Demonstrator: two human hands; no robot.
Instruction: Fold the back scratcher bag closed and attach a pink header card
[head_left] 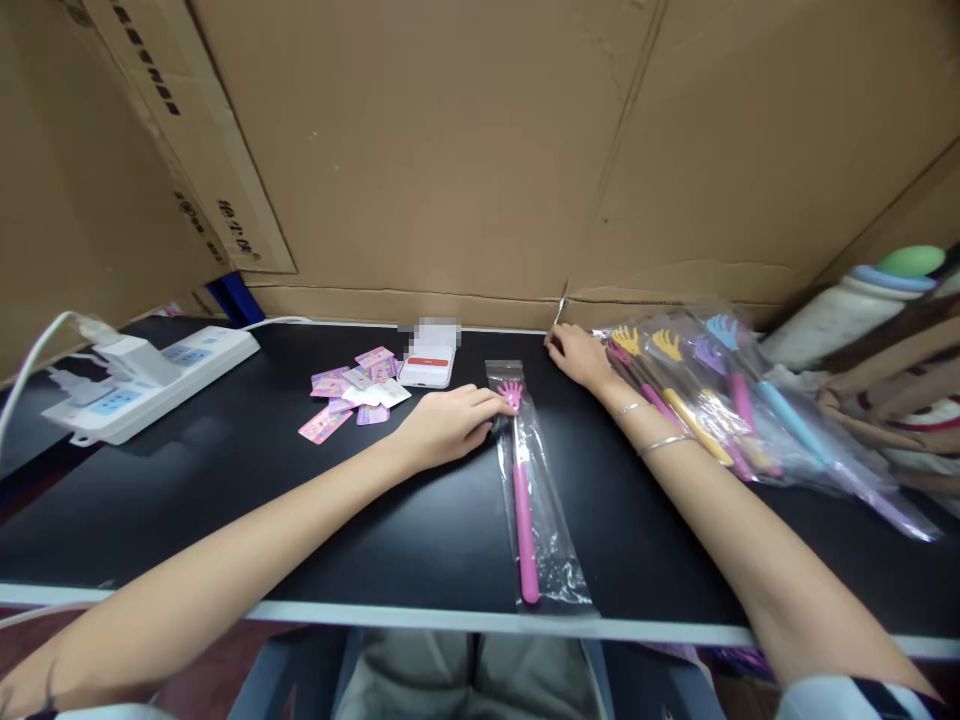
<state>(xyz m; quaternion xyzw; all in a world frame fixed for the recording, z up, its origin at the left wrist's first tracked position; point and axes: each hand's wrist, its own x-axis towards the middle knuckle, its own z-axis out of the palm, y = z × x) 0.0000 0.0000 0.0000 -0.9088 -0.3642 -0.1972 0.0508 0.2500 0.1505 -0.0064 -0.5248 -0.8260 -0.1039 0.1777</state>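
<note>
A pink back scratcher with a hand-shaped head lies in a see-through plastic bag, running from mid-table to the front edge. The outstretched fingers of my left hand touch the bag by the scratcher's head, not wrapped around it. Farther back, my right hand rests on the black table, fingers spread and slightly bent, with nothing seen in them. Beside my right wrist is a pile of bagged back scratchers in yellow, pink, blue and purple, partly hidden by my forearm.
Small pink-and-purple printed cards lie scattered left of my left hand, near a white phone-like item. A white power strip with plugs sits at left. Cardboard walls enclose the back. A white bottle leans at right beside a brown bag.
</note>
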